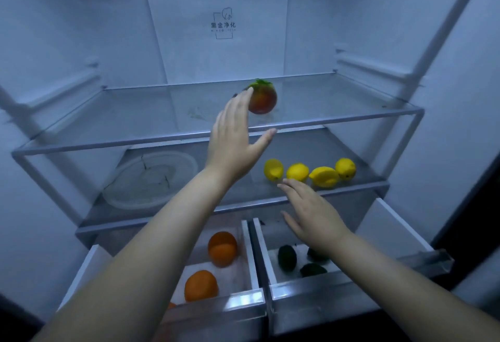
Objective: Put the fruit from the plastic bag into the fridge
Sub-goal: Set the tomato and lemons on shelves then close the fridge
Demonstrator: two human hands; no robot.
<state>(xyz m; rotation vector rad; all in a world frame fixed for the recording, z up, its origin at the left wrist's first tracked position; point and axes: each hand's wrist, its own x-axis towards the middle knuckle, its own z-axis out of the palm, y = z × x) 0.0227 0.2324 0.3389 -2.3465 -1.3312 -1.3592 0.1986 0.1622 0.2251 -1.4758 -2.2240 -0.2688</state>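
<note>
Your left hand (235, 138) isn't gripping: fingers straight, thumb spread wide, fingertips against the left side of the red fruit (263, 101), nothing curled round it. Prob. a steadying touch so it won't roll on the smooth upper glass shelf (135, 114), where it sits approx. mid-shelf, back from the front edge. It stands upright, green leaf end up; near round, so the stem axis is the only one, about vertical. Your right hand (311, 212) hovers flat & empty, palm down, at the middle shelf (254, 193) front, just beside the lemons (323, 176). Fruit seems sorted by kind: oranges (201, 285) in left drawer, dark avocados (287, 258) in right. Bag not in view.
</note>
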